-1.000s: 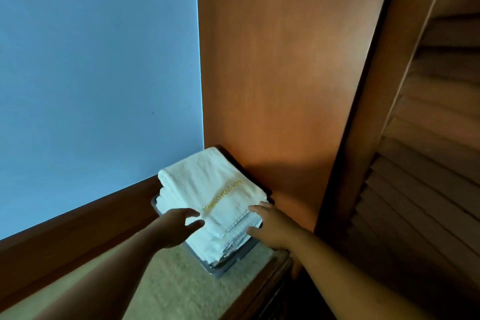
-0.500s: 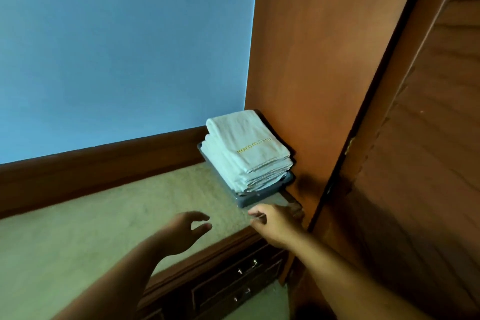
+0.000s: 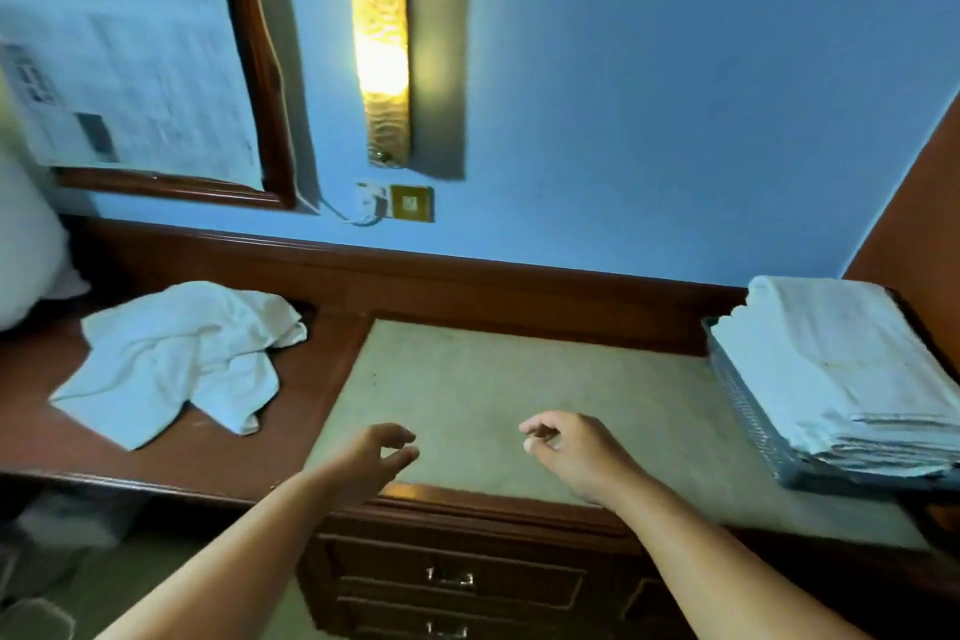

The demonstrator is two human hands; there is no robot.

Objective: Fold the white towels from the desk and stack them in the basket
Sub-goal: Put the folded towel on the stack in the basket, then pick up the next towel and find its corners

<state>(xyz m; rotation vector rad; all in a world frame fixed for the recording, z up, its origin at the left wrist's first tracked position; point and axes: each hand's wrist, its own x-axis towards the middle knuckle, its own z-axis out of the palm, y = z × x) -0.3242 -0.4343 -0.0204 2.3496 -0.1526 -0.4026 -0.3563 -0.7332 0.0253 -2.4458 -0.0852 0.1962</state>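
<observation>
A crumpled white towel lies unfolded on the dark wooden desk at the left. At the far right a grey mesh basket holds a stack of several folded white towels. My left hand and my right hand hover over the front edge of the desk's pale inlaid top, fingers loosely curled, holding nothing. Both hands are well apart from the towel and the basket.
Drawers with metal handles sit under the desk front. A framed notice, a lit wall lamp and a socket with a cable are on the blue wall. A white pillow shows at the far left.
My hands left the folded stack in the basket and drew back. My view swung left, so the basket now sits at the right edge and the crumpled towel has come into sight.
</observation>
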